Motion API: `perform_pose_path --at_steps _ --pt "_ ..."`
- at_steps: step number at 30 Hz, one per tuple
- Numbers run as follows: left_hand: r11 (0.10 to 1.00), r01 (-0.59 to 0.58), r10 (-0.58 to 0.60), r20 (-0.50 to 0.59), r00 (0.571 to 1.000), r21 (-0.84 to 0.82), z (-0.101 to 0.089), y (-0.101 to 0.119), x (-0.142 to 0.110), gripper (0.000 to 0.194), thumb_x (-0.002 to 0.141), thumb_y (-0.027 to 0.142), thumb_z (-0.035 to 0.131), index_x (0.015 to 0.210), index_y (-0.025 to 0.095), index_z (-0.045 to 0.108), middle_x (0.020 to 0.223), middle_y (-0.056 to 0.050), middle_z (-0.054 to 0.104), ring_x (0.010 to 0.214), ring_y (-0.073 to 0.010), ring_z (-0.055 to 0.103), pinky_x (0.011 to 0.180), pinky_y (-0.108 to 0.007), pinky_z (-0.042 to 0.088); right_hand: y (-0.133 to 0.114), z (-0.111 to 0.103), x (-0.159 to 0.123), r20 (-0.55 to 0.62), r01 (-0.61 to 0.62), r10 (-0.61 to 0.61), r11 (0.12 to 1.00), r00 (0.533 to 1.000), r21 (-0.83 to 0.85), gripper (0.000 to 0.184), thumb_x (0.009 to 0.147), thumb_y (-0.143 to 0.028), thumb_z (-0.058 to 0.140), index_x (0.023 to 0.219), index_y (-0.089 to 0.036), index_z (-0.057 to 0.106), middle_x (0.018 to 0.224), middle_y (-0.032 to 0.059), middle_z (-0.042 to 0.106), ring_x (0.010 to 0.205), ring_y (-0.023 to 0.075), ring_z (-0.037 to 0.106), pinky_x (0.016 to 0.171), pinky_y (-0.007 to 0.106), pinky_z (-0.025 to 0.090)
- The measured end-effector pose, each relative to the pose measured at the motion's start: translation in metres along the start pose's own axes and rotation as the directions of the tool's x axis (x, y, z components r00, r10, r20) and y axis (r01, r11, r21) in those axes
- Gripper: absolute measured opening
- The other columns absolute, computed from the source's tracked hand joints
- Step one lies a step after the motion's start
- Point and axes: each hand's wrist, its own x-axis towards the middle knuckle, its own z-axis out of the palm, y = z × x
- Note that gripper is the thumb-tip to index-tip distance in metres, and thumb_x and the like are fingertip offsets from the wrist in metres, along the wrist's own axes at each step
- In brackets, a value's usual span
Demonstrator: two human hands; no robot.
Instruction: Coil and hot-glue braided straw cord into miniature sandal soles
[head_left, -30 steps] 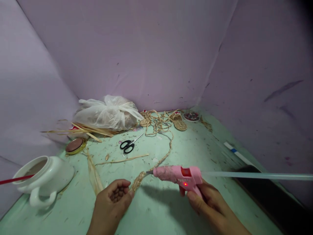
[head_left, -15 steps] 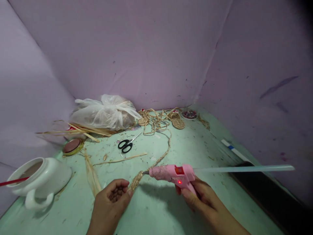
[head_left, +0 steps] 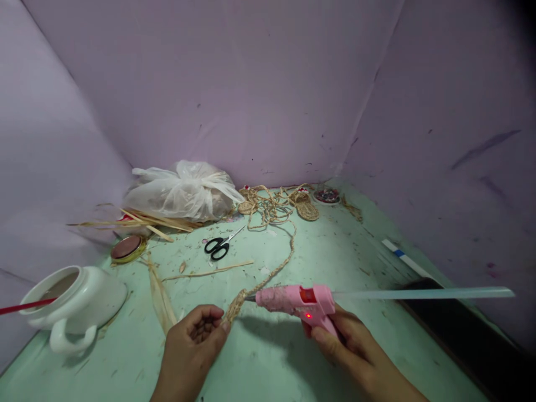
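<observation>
Between the thumb and fingers of my left hand (head_left: 196,346) is the near end of a braided straw cord (head_left: 235,306), folded or coiled into a short thick piece. From there a single strand curves back to a tangled heap of the same cord (head_left: 268,206). My right hand (head_left: 347,346) is wrapped round the handle of a pink glue gun (head_left: 293,300), whose red light glows. Its nozzle touches, or nearly touches, the coiled cord. A long clear glue stick (head_left: 422,293) sticks out of the gun's rear toward the right.
Black-handled scissors (head_left: 221,245) lie mid-table. Beyond are a white plastic bag (head_left: 184,192), a small woven slipper (head_left: 307,206) and a dish of beads (head_left: 327,195). On the left stand a white pot (head_left: 96,296) and a round tin lid (head_left: 127,247). A dark flat object (head_left: 452,329) lies right.
The view has shifted slightly, so the table things sit a little further right. Both hands keep their hold, with the nozzle still at the cord.
</observation>
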Motion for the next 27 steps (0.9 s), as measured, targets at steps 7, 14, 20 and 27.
perform_pose_path --at_steps 7,14,20,27 --pt "1.0 -0.024 0.024 -0.034 0.999 0.002 0.002 0.001 -0.003 0.038 0.053 0.05 0.076 0.067 0.016 0.066 0.059 -0.002 0.063 0.051 -0.0143 0.058 0.044 -0.02 0.047 0.003 0.005 -0.005 -0.094 -0.114 0.115 0.993 0.989 0.02 0.04 0.083 -0.056 0.049 0.076 -0.02 0.065 0.066 0.0034 0.056 0.073 0.0228 0.056 0.066 0.032 0.048" --pt "1.0 -0.02 0.02 0.009 1.0 0.017 -0.003 0.0 0.003 0.039 0.051 0.051 0.077 0.066 0.016 0.066 0.059 -0.003 0.065 0.052 -0.0153 0.06 0.043 -0.02 0.047 0.004 0.005 -0.003 -0.112 -0.103 0.106 0.994 0.988 0.028 0.04 0.082 -0.057 0.05 0.078 -0.019 0.064 0.068 0.003 0.055 0.076 0.023 0.055 0.07 0.033 0.047" --pt "1.0 -0.002 0.001 0.04 0.999 0.022 -0.002 0.0 0.002 0.039 0.051 0.05 0.077 0.066 0.016 0.066 0.059 -0.003 0.065 0.051 -0.015 0.059 0.042 -0.02 0.046 0.003 0.006 -0.005 -0.102 -0.112 0.111 0.994 0.989 -0.006 0.041 0.082 -0.057 0.049 0.082 -0.02 0.067 0.07 0.0043 0.058 0.079 0.0251 0.057 0.074 0.036 0.048" --pt "0.999 -0.036 0.035 -0.04 0.999 -0.009 0.005 0.001 -0.003 0.033 0.055 0.046 0.075 0.065 0.017 0.064 0.058 -0.001 0.063 0.051 -0.0138 0.058 0.045 -0.02 0.047 0.004 0.011 -0.006 -0.105 -0.099 0.097 0.995 0.99 -0.02 0.042 0.082 -0.057 0.05 0.089 -0.02 0.069 0.078 0.0066 0.063 0.085 0.0271 0.059 0.076 0.037 0.049"
